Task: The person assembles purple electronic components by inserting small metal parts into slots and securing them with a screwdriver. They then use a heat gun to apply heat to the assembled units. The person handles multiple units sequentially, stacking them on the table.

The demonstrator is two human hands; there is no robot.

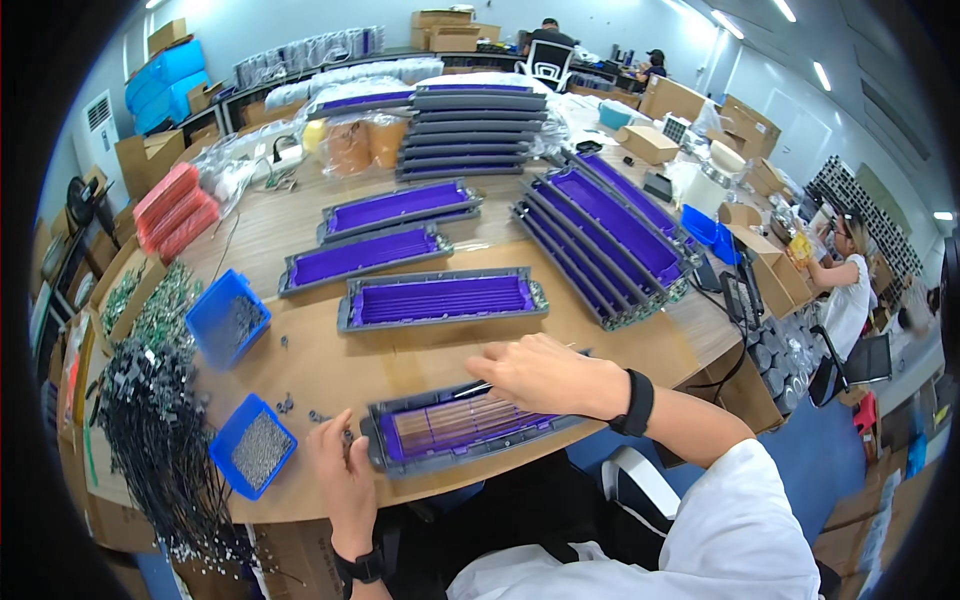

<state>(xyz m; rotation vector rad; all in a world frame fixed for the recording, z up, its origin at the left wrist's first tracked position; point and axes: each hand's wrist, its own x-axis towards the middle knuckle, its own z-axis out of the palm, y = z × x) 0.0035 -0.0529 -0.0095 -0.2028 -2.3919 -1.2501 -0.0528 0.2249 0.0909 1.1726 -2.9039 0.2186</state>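
A long grey frame with a purple inside [480, 452] lies at the table's near edge, in front of me. Over its far side is my right hand [540, 375], closed around a thin metal tool [472, 389] whose kind I cannot make out; most of it is hidden by the fingers. Beside the frame's left end, my left hand [340, 475] is raised with thumb and finger drawn together, a small dark part [347, 438] showing between them. Similar small dark parts [286, 404] lie loose on the cardboard to the left.
Left stand a blue bin of small metal screws [262, 452], another blue bin of dark parts [240, 322] and a heap of black cables [150, 430]. Further purple-lined frames [440, 300] lie beyond, with stacks [600, 240] behind. At the right a co-worker [848, 280] handles something yellow.
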